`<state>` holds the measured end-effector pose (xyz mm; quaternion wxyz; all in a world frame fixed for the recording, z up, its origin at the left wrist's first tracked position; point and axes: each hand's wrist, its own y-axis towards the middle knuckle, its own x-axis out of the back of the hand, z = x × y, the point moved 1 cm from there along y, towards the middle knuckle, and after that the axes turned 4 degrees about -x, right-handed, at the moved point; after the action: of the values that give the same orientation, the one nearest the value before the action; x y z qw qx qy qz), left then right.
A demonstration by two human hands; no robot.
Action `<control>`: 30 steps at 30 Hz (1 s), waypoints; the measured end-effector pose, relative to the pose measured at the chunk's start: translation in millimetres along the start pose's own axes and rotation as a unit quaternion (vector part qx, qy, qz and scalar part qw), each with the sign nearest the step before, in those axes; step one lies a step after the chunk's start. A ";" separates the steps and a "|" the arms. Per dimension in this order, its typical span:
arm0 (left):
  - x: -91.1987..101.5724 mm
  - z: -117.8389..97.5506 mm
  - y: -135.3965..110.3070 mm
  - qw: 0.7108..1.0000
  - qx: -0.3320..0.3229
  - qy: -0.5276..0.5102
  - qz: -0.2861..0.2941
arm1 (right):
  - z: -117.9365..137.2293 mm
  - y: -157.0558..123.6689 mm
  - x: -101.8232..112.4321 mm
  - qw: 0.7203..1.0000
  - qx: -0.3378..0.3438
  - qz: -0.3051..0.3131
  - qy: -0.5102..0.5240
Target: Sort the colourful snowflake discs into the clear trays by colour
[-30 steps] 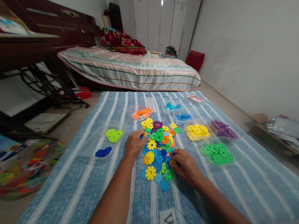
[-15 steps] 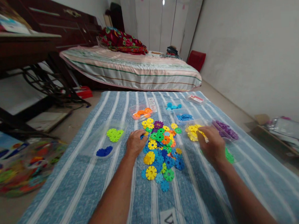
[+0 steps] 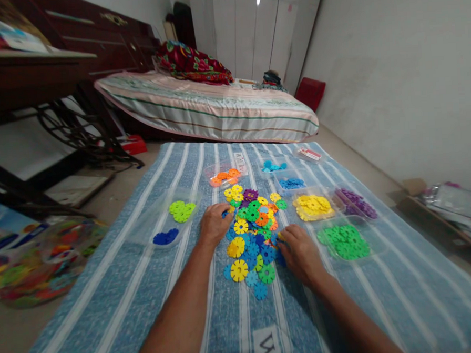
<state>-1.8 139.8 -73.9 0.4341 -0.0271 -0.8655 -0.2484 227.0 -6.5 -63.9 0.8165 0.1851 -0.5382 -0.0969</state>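
Observation:
A mixed heap of notched plastic discs (image 3: 255, 244) in several colours lies between my hands on the striped cloth. At its left edge, my left hand (image 3: 215, 225) has its fingers closed on a dark blue disc (image 3: 225, 214). My right hand (image 3: 302, 251) is at the heap's right edge, its fingertips pinched at a yellow disc (image 3: 281, 237) that they partly cover. Just right of this hand are clear trays of yellow discs (image 3: 313, 207) and green discs (image 3: 345, 242). Lime and dark blue discs share a clear tray (image 3: 144, 239) left of my left hand.
Farther back stand trays of orange discs (image 3: 225, 177), light blue discs (image 3: 273, 166) and blue discs (image 3: 291, 183). Purple discs (image 3: 355, 203) fill a tray at the right. A bed (image 3: 216, 111) stands beyond the cloth (image 3: 180, 327); a bag of coloured pieces (image 3: 54, 260) is at left.
My right hand has moved left from over the yellow tray to the heap's right edge, uncovering the yellow and green trays. My left hand stays in place with the dark blue disc.

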 end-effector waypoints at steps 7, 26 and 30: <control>-0.3 0.4 0.4 1.000 -0.002 -0.004 -0.001 | -14.4 -0.5 -15.6 1.000 -0.011 0.009 -0.024; 1.2 -2.2 0.4 1.000 0.000 -0.004 -0.003 | -31.4 36.2 51.0 0.991 0.025 -0.131 -0.026; 0.6 -2.3 0.8 1.000 0.006 -0.005 -0.001 | -43.4 45.6 65.9 0.970 -0.040 -0.218 -0.101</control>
<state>-0.3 139.3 -72.0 0.4294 -0.0252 -0.8693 -0.2437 291.3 20.2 -5.1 0.7237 0.2539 -0.5607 -0.3121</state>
